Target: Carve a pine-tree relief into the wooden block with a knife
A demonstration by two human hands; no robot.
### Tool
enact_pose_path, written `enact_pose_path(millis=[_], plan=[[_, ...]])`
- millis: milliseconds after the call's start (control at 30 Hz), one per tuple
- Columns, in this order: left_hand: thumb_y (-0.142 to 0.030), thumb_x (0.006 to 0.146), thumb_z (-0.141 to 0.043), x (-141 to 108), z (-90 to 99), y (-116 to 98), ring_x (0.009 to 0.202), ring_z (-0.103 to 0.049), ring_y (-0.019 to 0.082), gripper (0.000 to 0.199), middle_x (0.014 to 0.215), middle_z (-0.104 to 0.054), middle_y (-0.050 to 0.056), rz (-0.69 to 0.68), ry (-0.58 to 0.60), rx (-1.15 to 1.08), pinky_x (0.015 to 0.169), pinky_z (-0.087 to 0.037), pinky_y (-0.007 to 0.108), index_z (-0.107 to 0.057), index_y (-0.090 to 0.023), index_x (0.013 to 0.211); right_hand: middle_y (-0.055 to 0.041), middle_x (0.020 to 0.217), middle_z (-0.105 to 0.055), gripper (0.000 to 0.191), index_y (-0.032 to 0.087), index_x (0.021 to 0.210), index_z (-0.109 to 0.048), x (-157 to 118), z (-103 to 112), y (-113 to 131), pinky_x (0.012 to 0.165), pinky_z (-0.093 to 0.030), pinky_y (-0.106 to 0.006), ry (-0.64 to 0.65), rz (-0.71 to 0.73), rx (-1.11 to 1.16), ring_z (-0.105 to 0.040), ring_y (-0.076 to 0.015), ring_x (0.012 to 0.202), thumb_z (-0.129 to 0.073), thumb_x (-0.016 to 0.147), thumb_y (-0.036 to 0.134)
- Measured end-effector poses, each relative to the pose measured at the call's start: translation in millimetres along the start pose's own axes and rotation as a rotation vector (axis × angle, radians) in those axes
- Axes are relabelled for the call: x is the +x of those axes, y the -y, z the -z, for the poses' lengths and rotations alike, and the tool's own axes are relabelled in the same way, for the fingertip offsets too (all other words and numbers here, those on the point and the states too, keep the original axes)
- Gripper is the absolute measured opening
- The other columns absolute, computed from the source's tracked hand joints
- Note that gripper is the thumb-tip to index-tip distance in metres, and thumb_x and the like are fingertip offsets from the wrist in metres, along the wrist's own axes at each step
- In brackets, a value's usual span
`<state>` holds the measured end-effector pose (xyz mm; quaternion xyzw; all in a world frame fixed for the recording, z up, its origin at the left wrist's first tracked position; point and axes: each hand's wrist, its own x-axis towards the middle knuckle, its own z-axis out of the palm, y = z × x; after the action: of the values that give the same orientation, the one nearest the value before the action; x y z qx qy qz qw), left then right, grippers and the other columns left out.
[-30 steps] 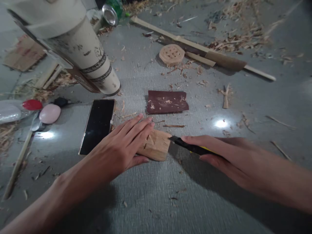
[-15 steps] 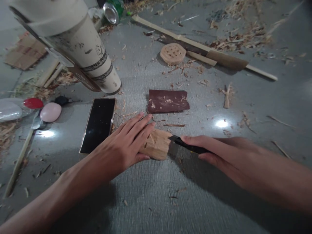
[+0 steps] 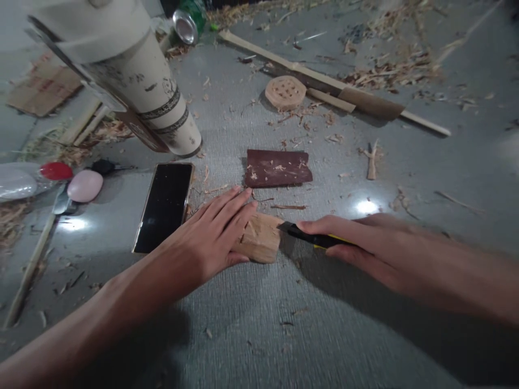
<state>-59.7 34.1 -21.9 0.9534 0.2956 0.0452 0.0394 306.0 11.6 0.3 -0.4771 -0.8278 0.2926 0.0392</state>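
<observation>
A small, pale, rough-cut wood block point(image 3: 261, 240) lies on the grey textured surface in front of me. My left hand point(image 3: 214, 232) holds it down, fingers stretched over its left part and thumb along its near side; that part is hidden. In my right hand point(image 3: 357, 240) is a black and yellow utility knife point(image 3: 310, 236), pointing left, its tip against the block's right upper edge. Just beyond the block lies a dark reddish-brown curved piece point(image 3: 278, 168) dusted with shavings.
To the left are a phone point(image 3: 165, 208), a large pale tumbler point(image 3: 162, 97) and a pink rounded object point(image 3: 85, 186). Farther back lie a carved wooden disc point(image 3: 286, 92), a long wooden stick point(image 3: 267, 54) and a green can point(image 3: 188, 24). Wood shavings point(image 3: 389, 70) are scattered about.
My right hand and the knife have shifted slightly left and up, and more of the knife's yellow shows. My left hand stays on the block.
</observation>
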Motion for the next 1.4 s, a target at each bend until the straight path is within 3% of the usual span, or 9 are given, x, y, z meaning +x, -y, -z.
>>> enact_pose_path(millis=[133,467,700,833,967,1100,1167,1300,1400], plan=[[-0.052,0.113,-0.067,2,-3.7,3,0.174,-0.036,0.046,0.085,0.183,-0.041,0.031,0.001,0.002,0.027,0.14,-0.041,0.062,-0.038,-0.001,0.173,-0.0053,0.094,-0.079,0.05,0.049,0.153,-0.069,3,0,-1,0.058,-0.053,-0.037,0.042,-0.046,-0.012,-0.074,-0.0262,0.063,-0.043,0.113,0.065],[-0.056,0.116,-0.059,0,-9.2,7,0.176,-0.032,0.044,0.085,0.184,-0.039,0.03,0.007,0.008,0.032,0.14,-0.04,0.062,-0.031,-0.003,0.177,-0.0033,0.103,-0.081,0.044,0.046,0.158,-0.062,-1,-8,8,0.066,-0.05,-0.033,-0.004,-0.004,0.072,-0.075,-0.0235,0.078,-0.048,0.116,0.048],[-0.059,0.118,-0.053,0,-10.9,8,0.176,-0.031,0.044,0.084,0.185,-0.038,0.03,0.012,0.011,0.026,0.14,-0.04,0.062,-0.03,-0.004,0.177,-0.0022,0.083,-0.071,0.045,0.04,0.152,-0.07,11,1,4,0.063,-0.047,-0.032,0.021,0.047,0.077,-0.066,-0.0208,0.066,-0.052,0.112,0.052],[-0.063,0.118,-0.048,0,-9.2,9,0.175,-0.033,0.044,0.085,0.184,-0.039,0.03,0.006,0.019,0.039,0.139,-0.04,0.06,-0.031,-0.004,0.175,0.0031,0.074,-0.062,0.044,0.038,0.152,-0.067,12,8,14,0.048,-0.039,-0.025,0.197,-0.111,0.311,-0.053,-0.0131,0.047,-0.054,0.111,0.049],[-0.065,0.118,-0.046,1,-5.7,8,0.175,-0.034,0.044,0.085,0.185,-0.038,0.029,-0.003,0.037,0.063,0.14,-0.04,0.057,-0.031,-0.004,0.174,0.0058,0.08,-0.058,0.059,0.038,0.16,-0.057,17,14,19,0.04,-0.04,-0.022,0.425,-0.305,0.807,-0.047,-0.0097,0.047,-0.059,0.109,0.067],[-0.062,0.117,-0.051,-1,-4.2,6,0.176,-0.032,0.042,0.083,0.186,-0.038,0.027,0.025,0.048,0.047,0.139,-0.041,0.057,-0.032,-0.006,0.176,0.0062,0.082,-0.059,0.068,0.035,0.162,-0.057,35,25,20,0.04,-0.038,-0.019,0.617,-0.293,1.028,-0.04,-0.0064,0.047,-0.069,0.104,0.069],[-0.061,0.117,-0.055,-1,-4.2,5,0.177,-0.032,0.04,0.084,0.186,-0.038,0.026,0.035,0.03,0.014,0.139,-0.041,0.057,-0.032,-0.007,0.177,0.0057,0.081,-0.062,0.069,0.036,0.166,-0.055,42,30,15,0.039,-0.038,-0.02,0.551,-0.271,0.95,-0.043,-0.0078,0.047,-0.069,0.105,0.065],[-0.06,0.116,-0.058,-3,-3.1,3,0.177,-0.032,0.039,0.083,0.185,-0.042,0.024,0.047,-0.013,-0.058,0.14,-0.041,0.058,-0.034,-0.009,0.177,0.0021,0.083,-0.069,0.057,0.039,0.163,-0.062,38,32,-1,0.045,-0.044,-0.024,0.237,-0.134,0.545,-0.056,-0.0128,0.052,-0.059,0.11,0.06],[-0.056,0.118,-0.054,-3,0.0,0,0.177,-0.033,0.038,0.077,0.184,-0.042,0.025,0.052,-0.033,-0.063,0.141,-0.04,0.057,-0.039,-0.006,0.174,-0.005,0.109,-0.082,0.049,0.043,0.156,-0.07,25,28,-12,0.067,-0.058,-0.031,0.096,0.043,0.247,-0.075,-0.0222,0.082,-0.058,0.111,0.059]])
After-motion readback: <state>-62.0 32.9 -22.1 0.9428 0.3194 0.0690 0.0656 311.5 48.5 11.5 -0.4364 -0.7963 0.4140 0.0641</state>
